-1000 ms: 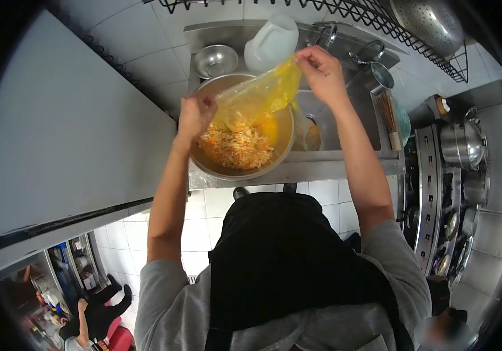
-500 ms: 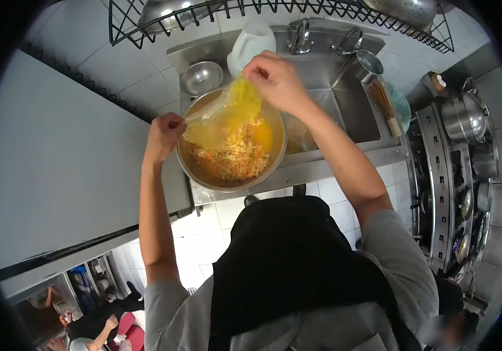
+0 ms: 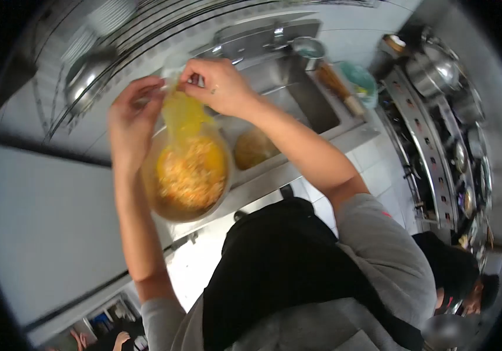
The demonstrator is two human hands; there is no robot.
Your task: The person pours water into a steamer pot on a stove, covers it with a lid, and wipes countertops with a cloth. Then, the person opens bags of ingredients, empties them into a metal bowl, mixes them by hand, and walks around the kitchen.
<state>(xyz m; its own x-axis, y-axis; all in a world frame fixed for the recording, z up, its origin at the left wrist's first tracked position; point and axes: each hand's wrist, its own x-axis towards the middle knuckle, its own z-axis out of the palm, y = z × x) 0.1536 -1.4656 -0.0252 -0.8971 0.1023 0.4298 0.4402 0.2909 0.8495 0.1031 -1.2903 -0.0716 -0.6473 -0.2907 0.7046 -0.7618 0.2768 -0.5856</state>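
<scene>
A clear plastic bag point(image 3: 183, 117) smeared with yellow liquid hangs over a large bowl point(image 3: 229, 182). My right hand point(image 3: 218, 86) pinches the bag's top edge. At the bag's upper left, my left hand point(image 3: 136, 114) has its fingertips closed on the edge too, slightly blurred. Inside the bowl lies a shredded orange-and-white food mix point(image 3: 186, 184), with yellow liquid like beaten egg point(image 3: 214, 157) along its right side. The bag's lower end hangs just above or touches the mix; I cannot tell which.
Right of the bowl is a steel sink point(image 3: 315, 108) with a round brownish thing point(image 3: 254, 148) in it. A metal pot point(image 3: 309, 51) and a bamboo brush point(image 3: 338, 88) stand by its far edge. A stove point(image 3: 420, 134) runs along the right, where a co-worker point(image 3: 453, 269) stands.
My hands have come closer together and lifted the bag, which was spread wide and now hangs narrow. The view has turned, and a co-worker shows more at the right.
</scene>
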